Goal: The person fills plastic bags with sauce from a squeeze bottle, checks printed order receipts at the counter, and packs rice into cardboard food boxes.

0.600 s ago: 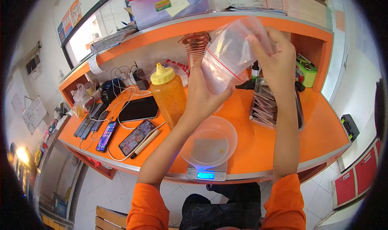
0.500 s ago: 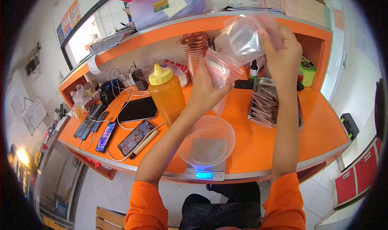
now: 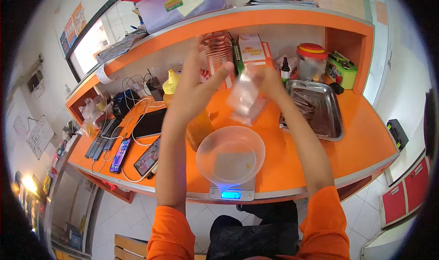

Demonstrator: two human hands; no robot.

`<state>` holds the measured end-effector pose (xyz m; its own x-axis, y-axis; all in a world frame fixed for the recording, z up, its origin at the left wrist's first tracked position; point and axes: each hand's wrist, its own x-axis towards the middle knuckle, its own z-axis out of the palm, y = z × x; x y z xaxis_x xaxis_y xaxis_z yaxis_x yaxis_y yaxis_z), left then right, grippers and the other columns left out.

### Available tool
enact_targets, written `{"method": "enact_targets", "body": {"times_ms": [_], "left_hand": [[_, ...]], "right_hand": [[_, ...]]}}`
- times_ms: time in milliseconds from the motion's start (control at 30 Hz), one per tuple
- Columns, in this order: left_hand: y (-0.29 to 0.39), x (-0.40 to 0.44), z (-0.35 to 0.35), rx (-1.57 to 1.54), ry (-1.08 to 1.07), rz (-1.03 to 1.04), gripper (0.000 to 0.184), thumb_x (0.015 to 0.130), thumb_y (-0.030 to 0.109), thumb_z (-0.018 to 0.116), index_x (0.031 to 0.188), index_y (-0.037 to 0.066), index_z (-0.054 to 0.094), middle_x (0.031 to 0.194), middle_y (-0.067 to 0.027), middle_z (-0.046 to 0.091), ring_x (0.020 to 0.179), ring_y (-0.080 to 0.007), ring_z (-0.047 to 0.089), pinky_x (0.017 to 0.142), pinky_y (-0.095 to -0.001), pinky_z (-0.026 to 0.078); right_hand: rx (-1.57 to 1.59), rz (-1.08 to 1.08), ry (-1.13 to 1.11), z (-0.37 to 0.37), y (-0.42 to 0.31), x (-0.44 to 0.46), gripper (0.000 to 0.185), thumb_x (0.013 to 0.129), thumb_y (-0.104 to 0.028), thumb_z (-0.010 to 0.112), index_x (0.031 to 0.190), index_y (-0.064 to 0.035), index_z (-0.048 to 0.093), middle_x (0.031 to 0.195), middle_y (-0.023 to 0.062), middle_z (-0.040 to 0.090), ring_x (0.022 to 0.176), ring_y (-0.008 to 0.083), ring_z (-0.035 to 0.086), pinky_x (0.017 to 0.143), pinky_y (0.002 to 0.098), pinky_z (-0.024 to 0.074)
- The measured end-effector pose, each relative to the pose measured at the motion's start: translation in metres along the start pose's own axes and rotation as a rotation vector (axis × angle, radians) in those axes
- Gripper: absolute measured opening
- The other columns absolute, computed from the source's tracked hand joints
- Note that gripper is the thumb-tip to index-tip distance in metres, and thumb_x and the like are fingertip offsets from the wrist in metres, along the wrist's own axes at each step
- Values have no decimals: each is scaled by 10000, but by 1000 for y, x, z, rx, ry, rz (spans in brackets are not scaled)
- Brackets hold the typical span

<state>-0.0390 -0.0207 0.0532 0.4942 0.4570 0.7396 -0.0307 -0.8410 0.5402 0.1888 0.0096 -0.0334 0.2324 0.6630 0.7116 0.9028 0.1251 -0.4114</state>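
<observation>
My left hand [image 3: 196,84] is raised with its fingers apart and nothing in it, in front of the yellow-capped sauce bottle [image 3: 171,82]. My right hand [image 3: 267,81], blurred, grips clear plastic bags [image 3: 247,98] that hang over the orange counter. Below them a translucent round bowl [image 3: 231,155] rests on a small digital scale [image 3: 238,195] with a lit blue display. A metal tray [image 3: 336,116] holding small packets [image 3: 304,105] lies to the right, partly behind my right forearm.
Phones [image 3: 120,156] and white cables lie on the left. Behind the hands are a stack of red-and-white packets [image 3: 217,54], a printed box [image 3: 251,47], a dark dropper bottle [image 3: 285,71], a red-lidded jar [image 3: 312,61] and a green box [image 3: 343,75].
My left hand has let go of the bag it held and moved left. My right hand has come down and inward with the clear bags, uncovering the box and jar behind.
</observation>
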Motion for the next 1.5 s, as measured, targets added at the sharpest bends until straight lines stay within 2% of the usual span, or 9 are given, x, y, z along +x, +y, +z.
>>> {"method": "enact_targets", "body": {"times_ms": [233,333,500,567,633,733,900,1167,1500], "left_hand": [[19,-11,-37,-147,-36,58,507,778,204,614,1203,38,392,1164,-120,437,986,-167,474,777,-279,410],[22,-13,-39,-212,-86,47,444,776,220,611,1146,35,448,1106,-86,493,972,-165,481,772,-310,417],[-17,-1,-17,280,54,514,358,716,159,611,1042,49,509,1021,-111,552,946,-256,519,729,-374,427],[-27,2,1,492,-5,487,449,649,130,644,1068,53,504,1012,-142,568,950,-287,532,800,-366,419],[-36,2,19,536,21,492,333,647,66,585,973,47,523,896,-147,576,866,-304,549,747,-406,426],[-41,2,30,545,74,377,234,680,69,518,912,51,549,783,-167,581,741,-279,589,607,-395,468],[-24,-3,14,556,182,383,87,670,102,536,643,42,592,706,-167,565,672,-301,582,568,-406,462],[-32,12,22,5,484,430,118,589,52,597,671,7,525,645,-167,524,625,-348,531,550,-413,433],[-25,9,9,-394,420,342,250,531,-7,661,649,3,440,562,-128,537,521,-259,559,470,-303,425]], "right_hand": [[-231,192,-218,37,32,-22,177,678,-21,531,850,5,565,858,200,565,863,361,538,735,447,425],[-458,-256,-59,36,48,-21,332,639,48,514,965,-7,550,935,206,545,965,359,486,772,451,400],[-173,-328,71,9,18,-2,347,636,60,545,971,-32,556,867,174,545,860,346,492,731,410,410],[-187,-69,-107,-27,-39,-2,351,666,32,597,1005,-26,530,886,112,576,788,252,560,668,322,453],[283,-313,143,-38,-66,-7,334,667,87,557,972,-48,536,795,72,589,676,133,532,590,251,437],[438,-200,-85,-73,-97,-12,633,651,144,483,1222,-115,400,950,57,543,810,106,519,704,225,439],[305,-277,36,-67,-75,-8,496,756,64,469,1222,-90,397,944,60,525,831,104,514,732,219,428],[349,-346,363,-41,-7,11,263,864,-107,469,1048,78,505,1052,116,546,934,165,534,832,271,408],[93,-290,337,-59,-68,-16,253,844,-107,500,1049,38,535,918,91,548,809,141,523,725,265,414]]}}
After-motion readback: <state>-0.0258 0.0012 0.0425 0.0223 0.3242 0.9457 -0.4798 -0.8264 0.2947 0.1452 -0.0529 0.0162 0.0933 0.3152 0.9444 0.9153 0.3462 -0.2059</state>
